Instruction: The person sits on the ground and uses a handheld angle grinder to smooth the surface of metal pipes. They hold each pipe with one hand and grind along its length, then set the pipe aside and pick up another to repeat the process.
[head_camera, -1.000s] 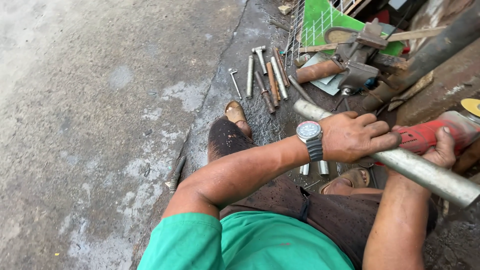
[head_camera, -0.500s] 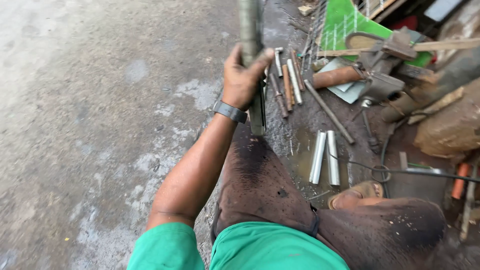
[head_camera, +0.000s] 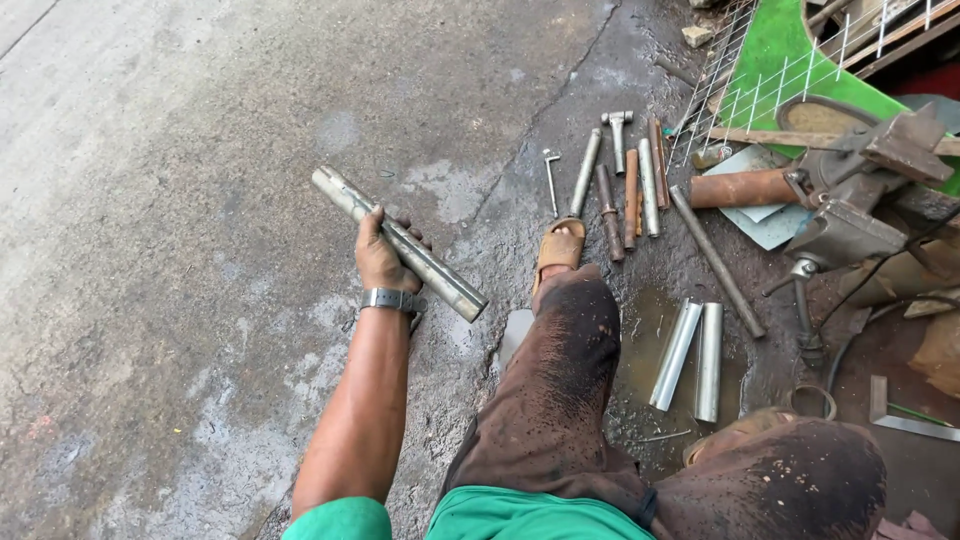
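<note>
Head view: left hand (head_camera: 383, 258) gripping grey metal pipe (head_camera: 398, 243) near its middle, fingers wrapped tight around it, pipe slanting out over concrete ground (head_camera: 180, 200). Right hand out of frame. Two short shiny tubes (head_camera: 690, 358) lying side by side between legs; row of rusty rods (head_camera: 625, 185) resting beyond sandalled foot (head_camera: 558, 248).

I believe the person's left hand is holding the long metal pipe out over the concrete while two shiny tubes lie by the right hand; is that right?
Not quite: the head view shows no right hand. The left hand does hold the long metal pipe over the concrete, but the two shiny tubes lie between the person's legs.
</note>
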